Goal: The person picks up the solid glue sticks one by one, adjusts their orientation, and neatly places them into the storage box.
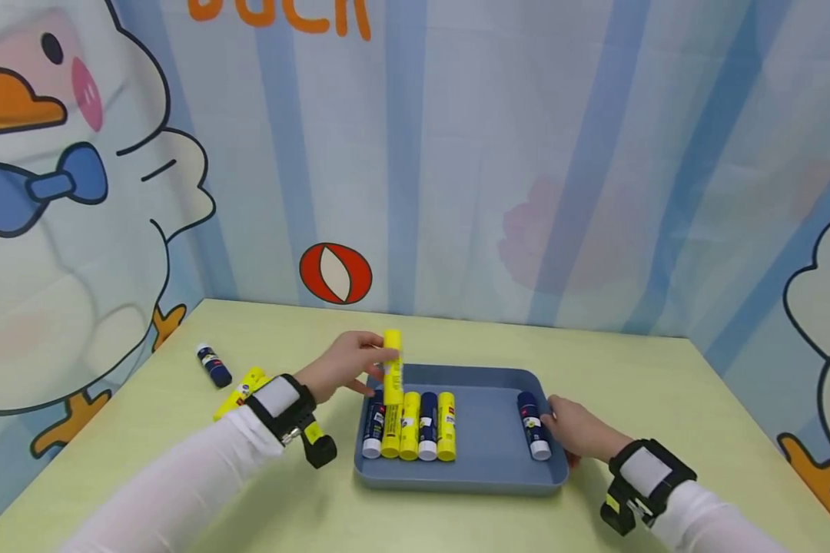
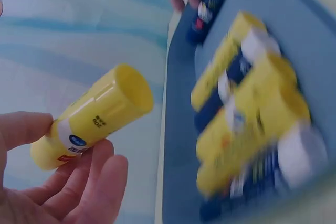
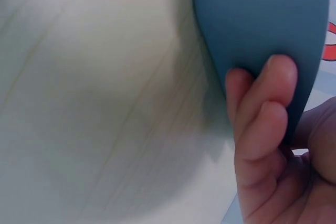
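Note:
My left hand (image 1: 342, 364) pinches a yellow glue stick (image 1: 393, 380) between thumb and fingers, holding it above the left side of a blue-grey tray (image 1: 463, 485). The left wrist view shows the stick's round hollow-looking yellow end pointing away from the palm. Below it, a row of glue sticks lies side by side in the tray: a navy one (image 1: 373, 430) at the left, then yellow ones (image 1: 409, 426) and another navy one (image 1: 427, 426). My right hand (image 1: 581, 430) grips the tray's right wall, fingers outside, beside a navy glue stick (image 1: 533, 426) lying inside.
On the table (image 1: 304, 507) left of the tray lie a navy glue stick (image 1: 214, 365) and yellow glue sticks (image 1: 238, 395), partly behind my left wrist. A cartoon-printed curtain (image 1: 449, 169) hangs behind the table. Each wrist wears a black camera strap.

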`<state>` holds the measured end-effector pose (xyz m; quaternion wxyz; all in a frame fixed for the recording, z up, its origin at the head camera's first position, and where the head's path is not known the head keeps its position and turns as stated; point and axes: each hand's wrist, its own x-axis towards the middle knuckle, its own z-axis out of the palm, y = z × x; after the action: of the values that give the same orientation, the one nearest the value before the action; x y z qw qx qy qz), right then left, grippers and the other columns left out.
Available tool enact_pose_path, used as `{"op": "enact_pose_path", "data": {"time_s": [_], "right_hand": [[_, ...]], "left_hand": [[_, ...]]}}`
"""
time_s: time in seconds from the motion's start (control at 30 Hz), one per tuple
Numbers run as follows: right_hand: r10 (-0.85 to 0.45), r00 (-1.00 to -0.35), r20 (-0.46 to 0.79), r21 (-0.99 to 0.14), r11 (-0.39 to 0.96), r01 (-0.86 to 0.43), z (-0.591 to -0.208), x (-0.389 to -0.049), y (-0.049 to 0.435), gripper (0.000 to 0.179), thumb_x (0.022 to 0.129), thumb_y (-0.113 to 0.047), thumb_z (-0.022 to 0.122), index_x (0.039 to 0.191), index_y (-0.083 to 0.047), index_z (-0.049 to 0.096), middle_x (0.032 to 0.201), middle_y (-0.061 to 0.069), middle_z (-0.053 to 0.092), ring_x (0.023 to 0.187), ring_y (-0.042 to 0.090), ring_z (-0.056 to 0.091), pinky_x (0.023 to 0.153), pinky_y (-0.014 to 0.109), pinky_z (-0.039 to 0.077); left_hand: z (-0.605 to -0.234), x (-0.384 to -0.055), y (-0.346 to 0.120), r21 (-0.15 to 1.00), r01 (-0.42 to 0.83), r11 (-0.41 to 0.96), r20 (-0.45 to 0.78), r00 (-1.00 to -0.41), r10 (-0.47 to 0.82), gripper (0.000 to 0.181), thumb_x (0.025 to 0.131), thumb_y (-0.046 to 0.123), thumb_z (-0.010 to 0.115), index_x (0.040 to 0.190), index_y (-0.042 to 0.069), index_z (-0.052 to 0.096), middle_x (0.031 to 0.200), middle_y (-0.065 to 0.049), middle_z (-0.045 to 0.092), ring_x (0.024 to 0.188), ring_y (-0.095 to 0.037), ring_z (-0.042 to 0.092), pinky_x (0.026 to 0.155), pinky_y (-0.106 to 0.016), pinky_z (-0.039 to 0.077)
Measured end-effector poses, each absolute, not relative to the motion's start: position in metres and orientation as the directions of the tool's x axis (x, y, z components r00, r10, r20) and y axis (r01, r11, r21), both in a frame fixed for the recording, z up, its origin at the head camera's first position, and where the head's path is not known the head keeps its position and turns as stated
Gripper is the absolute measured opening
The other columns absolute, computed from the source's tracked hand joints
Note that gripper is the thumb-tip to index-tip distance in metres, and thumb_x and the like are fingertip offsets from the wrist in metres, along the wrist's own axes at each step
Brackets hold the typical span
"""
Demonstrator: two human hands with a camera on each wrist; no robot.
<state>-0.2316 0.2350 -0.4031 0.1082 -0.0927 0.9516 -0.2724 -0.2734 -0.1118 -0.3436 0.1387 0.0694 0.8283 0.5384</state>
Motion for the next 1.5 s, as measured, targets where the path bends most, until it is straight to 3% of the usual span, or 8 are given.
{"op": "enact_pose_path", "data": {"time_s": [0.23,0.37,0.47,0.57,0.73,0.83,1.27,1.5], "right_hand": [[-0.235,-0.960,-0.154,-0.536,0.836,-0.118,-0.407,-0.229,0.234,0.010,0.100,-0.003,0.047,0.096,0.007,0.046,0.075,0.011,0.053,0.042,0.016,0.055,0.042,0.032,0.049],[-0.218,-0.960,-0.174,-0.540,0.837,-0.092,-0.409,-0.225,0.234,0.012,0.101,-0.004,0.046,0.099,0.008,0.046,0.074,0.010,0.053,0.042,0.016,0.056,0.042,0.031,0.049],[-0.211,-0.959,-0.187,-0.550,0.832,-0.076,-0.411,-0.222,0.235,0.013,0.101,-0.004,0.046,0.101,0.009,0.046,0.073,0.010,0.053,0.042,0.017,0.056,0.042,0.031,0.049],[-0.206,-0.959,-0.193,-0.555,0.829,-0.066,-0.410,-0.222,0.235,0.013,0.101,-0.004,0.046,0.102,0.009,0.046,0.073,0.010,0.054,0.041,0.017,0.056,0.042,0.031,0.049],[-0.193,-0.954,-0.229,-0.544,0.838,-0.039,-0.407,-0.224,0.235,0.015,0.101,-0.005,0.047,0.104,0.009,0.045,0.074,0.011,0.054,0.042,0.017,0.057,0.042,0.030,0.050],[-0.189,-0.952,-0.242,-0.541,0.841,-0.030,-0.406,-0.225,0.235,0.014,0.101,-0.006,0.046,0.103,0.008,0.045,0.072,0.011,0.054,0.042,0.018,0.057,0.042,0.029,0.050],[-0.219,-0.955,-0.200,-0.532,0.843,-0.082,-0.405,-0.228,0.232,0.011,0.101,-0.005,0.047,0.097,0.005,0.044,0.069,0.011,0.051,0.040,0.017,0.055,0.042,0.030,0.049],[-0.231,-0.954,-0.191,-0.529,0.843,-0.098,-0.404,-0.233,0.233,0.011,0.101,-0.005,0.047,0.098,0.006,0.044,0.070,0.011,0.051,0.040,0.018,0.056,0.041,0.030,0.049]], "left_hand": [[-0.354,-0.268,-0.040,0.923,-0.069,0.379,-0.232,-0.885,0.403,0.053,0.095,0.021,0.064,0.136,0.000,0.039,0.097,-0.014,0.066,0.085,-0.034,0.068,0.062,-0.037,0.058],[-0.361,-0.267,-0.005,0.894,-0.047,0.446,-0.264,-0.859,0.438,0.045,0.096,0.016,0.063,0.133,0.005,0.040,0.090,-0.015,0.063,0.085,-0.038,0.067,0.060,-0.038,0.057],[-0.370,-0.270,0.015,0.844,-0.009,0.536,-0.290,-0.849,0.442,0.042,0.096,0.014,0.063,0.131,0.005,0.042,0.087,-0.011,0.061,0.078,-0.032,0.068,0.057,-0.035,0.056],[-0.379,-0.276,0.032,0.794,0.020,0.608,-0.307,-0.850,0.428,0.036,0.094,0.012,0.064,0.125,0.002,0.047,0.083,-0.009,0.061,0.067,-0.026,0.068,0.053,-0.033,0.055],[-0.390,-0.287,0.058,0.748,0.024,0.663,-0.317,-0.865,0.388,0.015,0.093,0.011,0.065,0.098,0.000,0.058,0.071,-0.010,0.063,0.052,-0.021,0.063,0.048,-0.030,0.054],[-0.397,-0.291,0.072,0.713,0.028,0.701,-0.322,-0.874,0.363,0.015,0.092,0.012,0.066,0.088,0.000,0.059,0.067,-0.011,0.062,0.048,-0.020,0.061,0.045,-0.028,0.052],[-0.398,-0.274,0.087,0.653,0.009,0.757,-0.284,-0.924,0.256,0.032,0.089,0.016,0.071,0.113,0.000,0.057,0.066,-0.008,0.059,0.045,-0.018,0.058,0.042,-0.026,0.050],[-0.402,-0.280,0.090,0.625,0.052,0.778,-0.242,-0.936,0.257,0.017,0.088,0.016,0.072,0.089,0.000,0.066,0.058,-0.007,0.059,0.039,-0.016,0.053,0.038,-0.023,0.045]]}}
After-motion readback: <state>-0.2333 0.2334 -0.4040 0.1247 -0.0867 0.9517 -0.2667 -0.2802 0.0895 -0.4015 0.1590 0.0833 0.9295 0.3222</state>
